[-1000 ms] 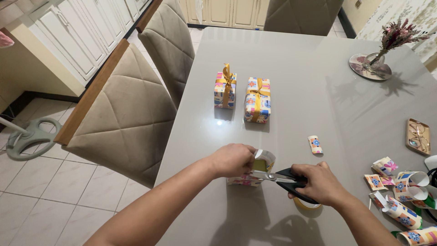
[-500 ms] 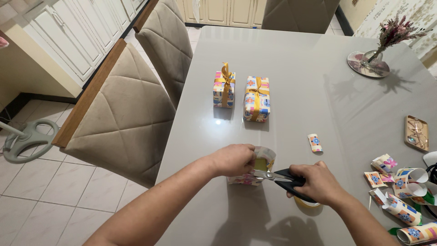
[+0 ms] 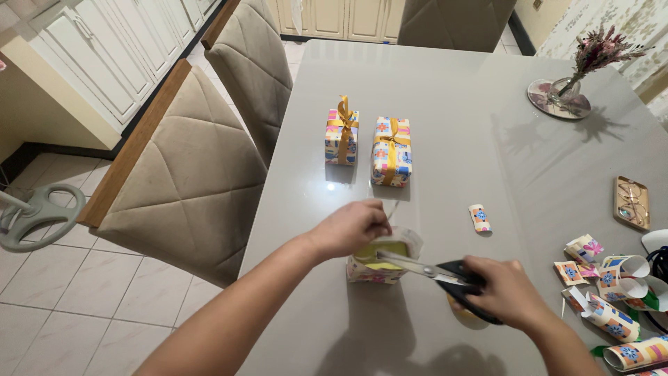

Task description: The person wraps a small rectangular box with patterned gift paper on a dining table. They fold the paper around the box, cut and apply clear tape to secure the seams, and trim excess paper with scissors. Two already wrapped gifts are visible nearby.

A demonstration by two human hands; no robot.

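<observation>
My left hand (image 3: 353, 226) pinches a piece of clear tape or film above a small box (image 3: 379, 264) partly wrapped in patterned paper, its yellow top showing. My right hand (image 3: 506, 291) grips black-handled scissors (image 3: 435, 270) whose blades point left over the box, toward the left hand. Farther back on the grey table (image 3: 445, 111) stand two wrapped gift boxes with gold ribbons, one at the left (image 3: 342, 132) and one at the right (image 3: 392, 151).
A small paper scrap (image 3: 479, 217) lies right of the box. Several curled wrapping-paper offcuts (image 3: 612, 285) are piled at the right edge. A small tray with glasses (image 3: 632, 202) and a vase of dried flowers (image 3: 567, 90) sit at the right. Two padded chairs (image 3: 188, 174) stand left.
The view has shifted slightly. My left hand has lifted a little above the box, and the scissors stay over the box in my right hand.
</observation>
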